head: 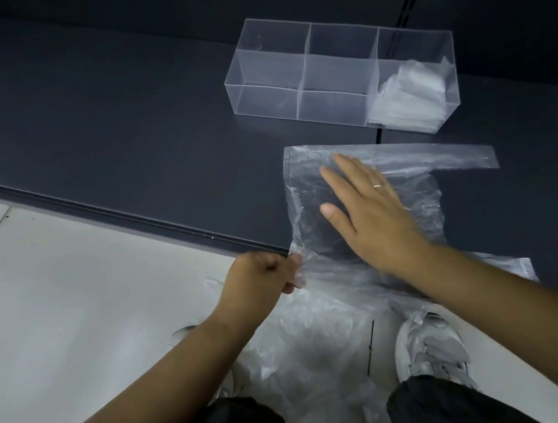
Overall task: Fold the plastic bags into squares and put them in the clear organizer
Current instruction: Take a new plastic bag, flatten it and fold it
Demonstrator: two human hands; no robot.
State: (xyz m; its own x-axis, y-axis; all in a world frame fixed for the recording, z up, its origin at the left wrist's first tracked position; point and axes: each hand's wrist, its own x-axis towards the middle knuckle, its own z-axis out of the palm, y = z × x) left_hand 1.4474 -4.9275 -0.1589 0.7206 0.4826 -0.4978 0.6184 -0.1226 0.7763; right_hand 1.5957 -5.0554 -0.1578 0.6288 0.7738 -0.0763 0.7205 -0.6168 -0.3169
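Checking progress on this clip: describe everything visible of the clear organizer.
The clear organizer is a long box of transparent, rigid-looking plastic, split by cross walls into three sections. It sits upright on the dark surface, just beyond the plastic bag being flattened. Its right-end section holds a stack of folded plastic bags; the other sections look empty. Neither the left hand nor the right hand touches it.

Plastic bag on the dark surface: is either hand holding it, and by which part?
The left hand pinches the plastic bag by its near left corner; the right hand only presses flat on it.
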